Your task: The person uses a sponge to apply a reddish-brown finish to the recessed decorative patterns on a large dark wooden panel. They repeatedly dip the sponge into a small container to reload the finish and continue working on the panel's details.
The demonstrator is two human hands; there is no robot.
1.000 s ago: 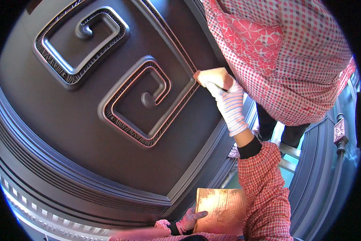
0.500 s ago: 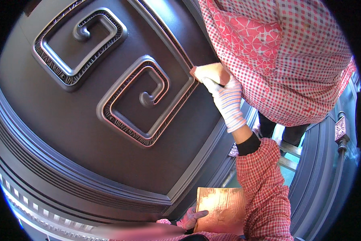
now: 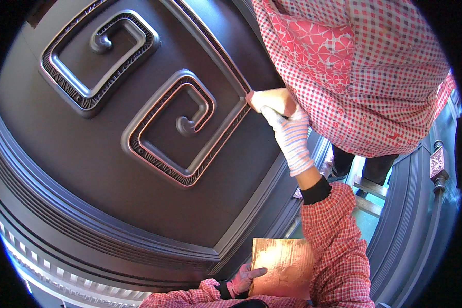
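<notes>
My right hand (image 3: 291,138), in a striped white glove, is closed at the right end of a dark raised scroll moulding (image 3: 192,177). A pale beige, pad-like shape (image 3: 274,98) with a reddish-brown tip shows at its fingers. I cannot make out whether this is a pad or gloved fingers. The tip touches the moulding's edge, where thin copper-coloured lines run. Low in the view, my left hand (image 3: 242,280), in a pink-stained glove, grips a flat board (image 3: 282,264) by its left edge, thumb on top. Shiny copper-coloured paint covers the board's face.
Another person in a checked pink garment (image 3: 380,77) stands close at the right. Past them are ladder-like rungs (image 3: 369,197) and a dark frame with a vertical rod (image 3: 437,205). A second scroll (image 3: 87,97) lies farther left on the dark panel (image 3: 174,215), bordered by ridged trim (image 3: 112,226).
The tip at my right hand has slid slightly down along the moulding's edge. More of my left sleeve shows. The board has barely moved.
</notes>
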